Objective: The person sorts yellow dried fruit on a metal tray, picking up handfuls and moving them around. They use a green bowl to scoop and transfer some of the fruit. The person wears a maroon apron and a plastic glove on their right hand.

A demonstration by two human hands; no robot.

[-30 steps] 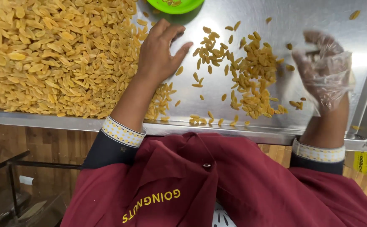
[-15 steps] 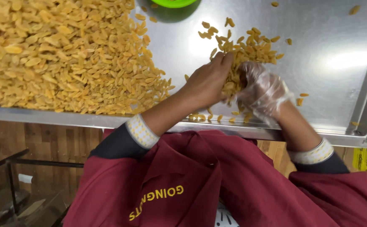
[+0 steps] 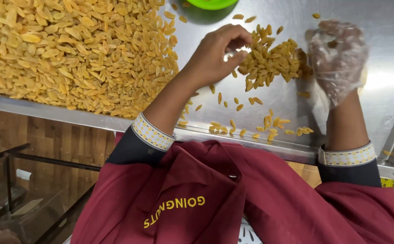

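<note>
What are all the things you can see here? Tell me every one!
big raisin heap: one, golden yellow, left on the table
small raisin pile: one, golden yellow, between the two hands
loose raisins: many, yellow, scattered near the table's front edge
steel table: one, shiny grey, under everything
green bowl: one, bright green, top edge, mostly cut off
wooden floor: brown, below the table at left
apron: one, maroon
left hand: bare, touching the small pile
right hand: in a clear plastic glove, beside the pile

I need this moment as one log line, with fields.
left hand: bare, fingertips pinching at small raisin pile | right hand: clear glove, beside pile | big raisin heap: left, on steel table
</note>
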